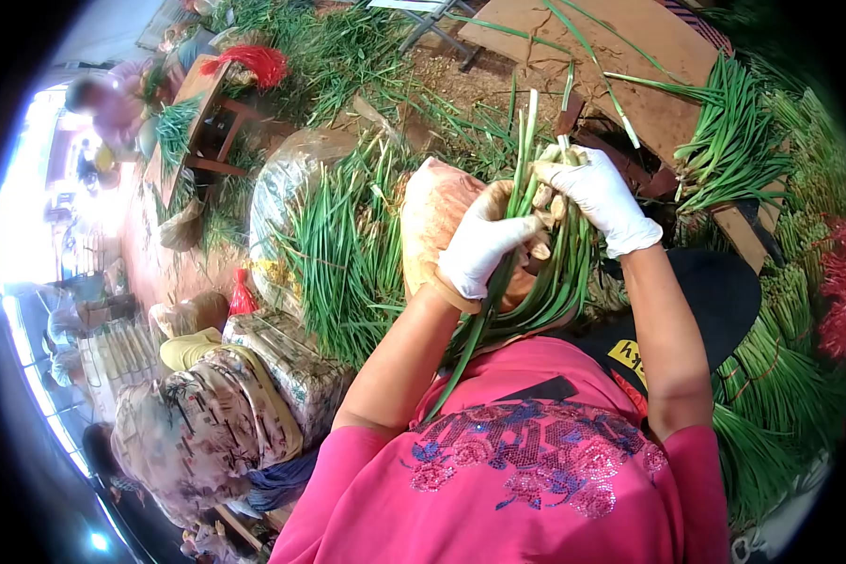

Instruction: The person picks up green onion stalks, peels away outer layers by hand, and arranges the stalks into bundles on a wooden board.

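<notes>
My left hand [484,242], in a white glove, is closed around long green stalks [524,141] with pale stems. Close beside it on the right, my right hand [597,193], also gloved in white, is closed on more stalks [573,249] that hang down below it. Between the two hands, short pale ends [541,195] show. Under the left hand sits a pale orange sack [428,211]. A loose heap of green stalks [343,263] lies left of the sack.
A wooden board [658,113] at the upper right holds a green bundle [731,136]. More bundles [771,404] fill the right side. A black item with a yellow label [628,355] lies by my right arm. At the lower left is a person in patterned clothing [193,423].
</notes>
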